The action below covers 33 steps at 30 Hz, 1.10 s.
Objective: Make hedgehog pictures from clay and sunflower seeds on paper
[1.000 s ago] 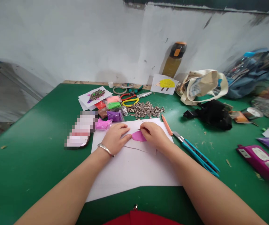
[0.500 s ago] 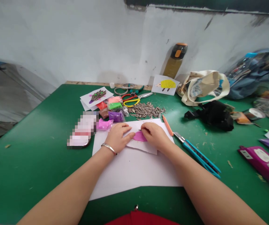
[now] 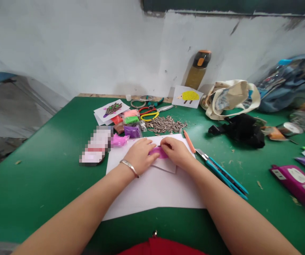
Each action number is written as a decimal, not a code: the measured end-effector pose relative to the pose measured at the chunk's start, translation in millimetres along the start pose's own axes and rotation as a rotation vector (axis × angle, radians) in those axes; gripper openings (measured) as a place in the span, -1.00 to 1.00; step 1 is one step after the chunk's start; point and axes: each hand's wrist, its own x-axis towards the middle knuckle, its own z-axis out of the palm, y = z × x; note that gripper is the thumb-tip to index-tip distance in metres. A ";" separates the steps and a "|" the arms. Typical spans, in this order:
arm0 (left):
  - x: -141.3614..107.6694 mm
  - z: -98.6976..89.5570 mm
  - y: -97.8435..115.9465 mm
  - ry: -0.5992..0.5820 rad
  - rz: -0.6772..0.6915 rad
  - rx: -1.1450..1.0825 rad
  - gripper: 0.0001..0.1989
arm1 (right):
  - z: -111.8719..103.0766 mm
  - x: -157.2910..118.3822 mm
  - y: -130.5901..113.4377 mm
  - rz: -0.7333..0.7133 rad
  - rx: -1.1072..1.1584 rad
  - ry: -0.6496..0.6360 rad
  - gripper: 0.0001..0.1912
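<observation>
A small white card [image 3: 165, 165] bearing a flat pink-purple shape [image 3: 161, 153] lies on larger white paper [image 3: 155, 193]. My left hand [image 3: 139, 153], with a silver bangle at the wrist, rests on the card's left side, fingers stretched and thumb apart over the shape. At the shape's upper edge, my right hand [image 3: 177, 150] pinches a dark sunflower seed [image 3: 159, 145], mostly hidden by the fingertips. Just beyond the paper is a pile of striped sunflower seeds [image 3: 165, 124]. Packets of coloured clay, including purple [image 3: 132, 131] and pink [image 3: 120, 140], lie left of it.
An orange pen-like stick [image 3: 189, 141] and a blue utility knife [image 3: 221, 171] lie to the right. Behind the seeds are yellow-and-red-handled scissors [image 3: 149, 115]. A phone [image 3: 96, 147] lies left. A hedgehog picture [image 3: 187, 96] leans before a bottle [image 3: 198, 69] by the wall.
My left hand has shifted slightly right and inward, its thumb now covering more of the pink shape. My right hand keeps its pinch near the shape's top edge. The view has turned slightly.
</observation>
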 end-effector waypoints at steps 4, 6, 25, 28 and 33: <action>-9.5 15.6 6.0 -0.042 -0.087 0.092 -0.49 | -9.0 -2.4 2.3 0.100 0.062 0.083 -0.86; -12.7 20.1 5.4 -0.062 -0.105 0.092 -0.46 | -14.0 -6.0 -2.9 0.095 0.013 0.076 -0.85; -12.5 25.1 3.3 -0.051 -0.113 0.061 -0.42 | 2.9 -37.8 -15.7 -0.091 -0.194 -0.023 -0.81; -13.0 27.1 1.5 -0.027 -0.102 0.066 -0.42 | 4.2 -38.1 -16.6 -0.111 -0.248 -0.056 -0.78; -14.0 30.0 -0.7 -0.020 -0.090 0.062 -0.41 | 1.5 -38.8 -12.8 -0.121 -0.197 -0.039 -0.79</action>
